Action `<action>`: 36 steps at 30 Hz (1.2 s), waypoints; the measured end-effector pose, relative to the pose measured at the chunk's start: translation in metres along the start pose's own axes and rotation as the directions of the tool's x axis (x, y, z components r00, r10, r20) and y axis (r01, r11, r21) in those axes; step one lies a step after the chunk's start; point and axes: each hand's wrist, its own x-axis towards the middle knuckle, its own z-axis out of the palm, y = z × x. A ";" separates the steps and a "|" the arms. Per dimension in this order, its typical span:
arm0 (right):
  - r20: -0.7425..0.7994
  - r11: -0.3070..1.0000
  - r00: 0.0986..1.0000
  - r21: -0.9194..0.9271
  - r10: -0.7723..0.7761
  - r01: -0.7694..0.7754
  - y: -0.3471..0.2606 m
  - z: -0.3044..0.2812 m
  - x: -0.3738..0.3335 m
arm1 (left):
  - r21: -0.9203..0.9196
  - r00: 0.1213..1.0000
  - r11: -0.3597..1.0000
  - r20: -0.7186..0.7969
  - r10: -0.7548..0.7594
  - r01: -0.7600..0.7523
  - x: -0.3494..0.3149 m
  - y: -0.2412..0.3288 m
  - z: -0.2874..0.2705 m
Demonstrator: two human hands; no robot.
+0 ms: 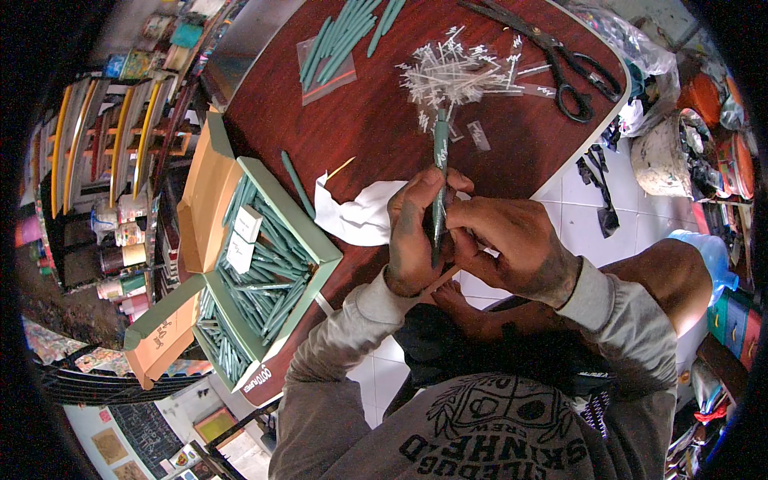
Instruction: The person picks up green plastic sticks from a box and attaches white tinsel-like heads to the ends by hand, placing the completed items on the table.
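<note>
A dark green pen (439, 172) with small white lettering stands lengthwise in my left hand (412, 232), whose fingers and thumb close around it. My right hand (512, 244) is closed, its bent fingertips pressed up to the pen's side. Below those fingers a thin tan strip (442, 280) shows, but what the right hand pinches is hidden. A crumpled white cloth (360, 212) lies beside my left hand. Beyond the pen tip spreads a heap of clear strips with white lettering (452, 72), and one small clear piece (478, 136) lies apart from it.
An open green box (328, 260) full of green pens stands at the left, small white cards (243, 240) on top. One loose pen (297, 184) lies beside it. More pens (344, 40) rest on a plastic bag at the back. Black scissors (560, 68) lie far right on the red-brown table (352, 120).
</note>
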 end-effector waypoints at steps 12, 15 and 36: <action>0.148 0.990 0.986 0.114 0.070 -0.088 -0.006 0.004 -0.005 | 0.015 0.999 0.999 -0.013 0.039 -0.038 0.002 0.006 0.003; 0.167 0.989 0.982 0.096 0.092 -0.109 -0.009 0.005 -0.007 | 0.039 0.997 0.997 -0.015 0.069 -0.069 0.000 0.006 0.003; 0.298 0.972 0.951 0.190 0.079 -0.141 -0.029 0.025 -0.028 | -0.194 0.991 0.981 0.124 0.044 -0.019 0.011 0.006 -0.010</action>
